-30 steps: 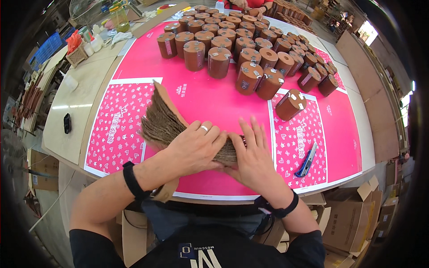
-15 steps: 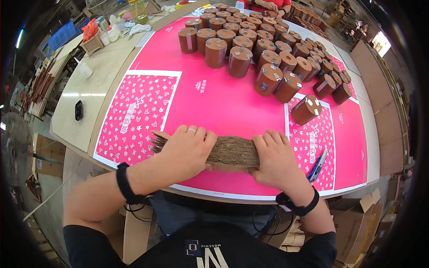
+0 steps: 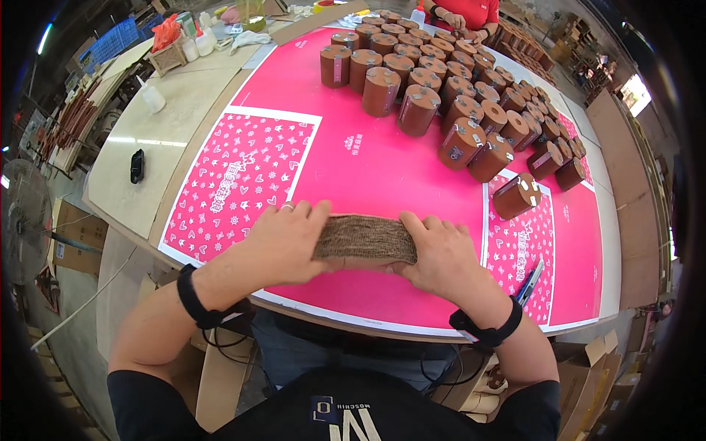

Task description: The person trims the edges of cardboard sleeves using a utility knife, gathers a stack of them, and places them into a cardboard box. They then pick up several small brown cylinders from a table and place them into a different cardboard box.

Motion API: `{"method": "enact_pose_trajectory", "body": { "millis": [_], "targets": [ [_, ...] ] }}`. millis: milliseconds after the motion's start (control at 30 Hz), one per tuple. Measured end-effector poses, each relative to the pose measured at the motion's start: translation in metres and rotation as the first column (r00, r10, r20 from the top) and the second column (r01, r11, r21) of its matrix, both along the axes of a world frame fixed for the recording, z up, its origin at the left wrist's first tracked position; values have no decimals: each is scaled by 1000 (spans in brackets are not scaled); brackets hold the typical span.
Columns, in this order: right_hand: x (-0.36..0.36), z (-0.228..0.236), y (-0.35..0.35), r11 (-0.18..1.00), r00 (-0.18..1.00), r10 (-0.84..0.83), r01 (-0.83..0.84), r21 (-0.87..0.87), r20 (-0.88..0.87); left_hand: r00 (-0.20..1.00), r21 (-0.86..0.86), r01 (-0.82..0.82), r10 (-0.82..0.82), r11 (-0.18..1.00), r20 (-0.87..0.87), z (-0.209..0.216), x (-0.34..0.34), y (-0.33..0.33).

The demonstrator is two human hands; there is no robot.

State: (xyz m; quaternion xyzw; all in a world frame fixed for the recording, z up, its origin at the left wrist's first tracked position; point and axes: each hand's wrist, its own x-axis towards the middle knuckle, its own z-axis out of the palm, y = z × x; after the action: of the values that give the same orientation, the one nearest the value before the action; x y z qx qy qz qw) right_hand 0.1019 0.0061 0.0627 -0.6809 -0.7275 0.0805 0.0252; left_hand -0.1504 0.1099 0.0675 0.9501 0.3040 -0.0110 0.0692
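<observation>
Between my two hands, just above the near part of the pink-covered table, is a thick stack of thin brown sheets, its layered edges facing up. My left hand is closed round the stack's left end, with the thumb hidden. At the opposite end my right hand grips it, fingers over the far side. A blue utility knife lies to the right of my right hand. Nearest beyond that hand stands a single brown cylinder with pale patches on top.
Several rows of brown leather-look cylinders crowd the table's far right. A co-worker in a red shirt has hands among the farthest ones. On the pale side table at left are a white squeeze bottle and a small black object.
My hands have come a little closer together on the stack. Its uneven left end, which stuck out past my left hand, is now covered by that hand. The head view has shifted slightly.
</observation>
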Motion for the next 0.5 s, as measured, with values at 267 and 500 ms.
{"method": "enact_pose_trajectory", "body": {
  "millis": [267,500],
  "targets": [
    [-19,3,39,965,965,-261,261,-17,-2,936,-74,-299,308,951,173,-18,20,-6],
    [-10,-7,34,956,964,-263,265,123,-39,906,-87,-304,316,949,282,-22,4,2]
  ]
}}
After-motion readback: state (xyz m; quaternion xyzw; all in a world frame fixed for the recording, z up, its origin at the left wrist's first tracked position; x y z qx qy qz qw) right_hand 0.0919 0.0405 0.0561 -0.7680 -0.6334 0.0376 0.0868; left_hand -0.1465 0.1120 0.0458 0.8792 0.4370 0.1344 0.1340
